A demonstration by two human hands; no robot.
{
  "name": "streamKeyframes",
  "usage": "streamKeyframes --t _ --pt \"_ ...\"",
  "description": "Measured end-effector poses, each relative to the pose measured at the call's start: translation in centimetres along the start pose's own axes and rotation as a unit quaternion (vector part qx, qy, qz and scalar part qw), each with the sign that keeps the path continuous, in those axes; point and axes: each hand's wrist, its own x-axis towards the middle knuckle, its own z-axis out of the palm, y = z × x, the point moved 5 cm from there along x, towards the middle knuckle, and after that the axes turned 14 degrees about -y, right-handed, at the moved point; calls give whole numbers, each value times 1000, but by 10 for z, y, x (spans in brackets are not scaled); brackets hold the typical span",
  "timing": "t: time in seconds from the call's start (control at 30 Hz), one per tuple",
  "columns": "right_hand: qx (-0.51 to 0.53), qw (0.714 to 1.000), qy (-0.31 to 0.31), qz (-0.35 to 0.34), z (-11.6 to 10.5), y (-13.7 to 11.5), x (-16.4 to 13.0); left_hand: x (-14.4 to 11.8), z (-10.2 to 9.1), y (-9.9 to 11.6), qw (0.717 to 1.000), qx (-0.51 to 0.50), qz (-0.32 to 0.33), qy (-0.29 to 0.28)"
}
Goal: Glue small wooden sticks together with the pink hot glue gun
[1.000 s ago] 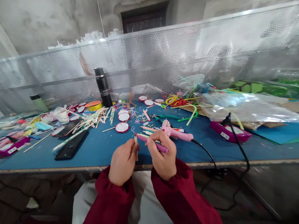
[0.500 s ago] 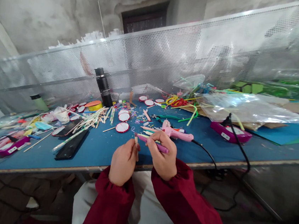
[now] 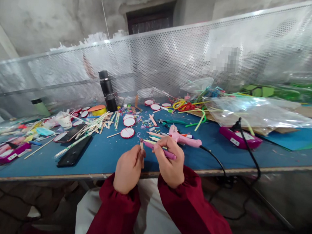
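Observation:
Held upright near the table's front edge is a small wooden craft stick (image 3: 142, 144), with my left hand (image 3: 128, 170) closed around its lower part. My right hand (image 3: 171, 161) grips a purple marker (image 3: 149, 145) like a pen. The marker's tip is at the upper end of the stick; whether they touch is too small to tell. Just beyond my right hand lies a pink glue gun (image 3: 189, 140) with a black cord. Several coloured pencils (image 3: 154, 134) lie beside it, partly hidden by my hand. A white disc with a red rim (image 3: 127, 133) rests past my left hand.
On the blue tabletop (image 3: 104, 156) lie a black phone (image 3: 74, 154) and a heap of wooden sticks (image 3: 101, 123). A black bottle (image 3: 108, 91) stands by the perforated metal panel (image 3: 161, 63). Pliers (image 3: 176, 122), a purple box (image 3: 240, 139) and plastic bags (image 3: 265, 113) are to the right.

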Motion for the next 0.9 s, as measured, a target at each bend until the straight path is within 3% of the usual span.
streamKeyframes --t 0.9 --pt "-6 1000 -1 8 1 0 2 -1 0 1 1000 -13 -3 -1"
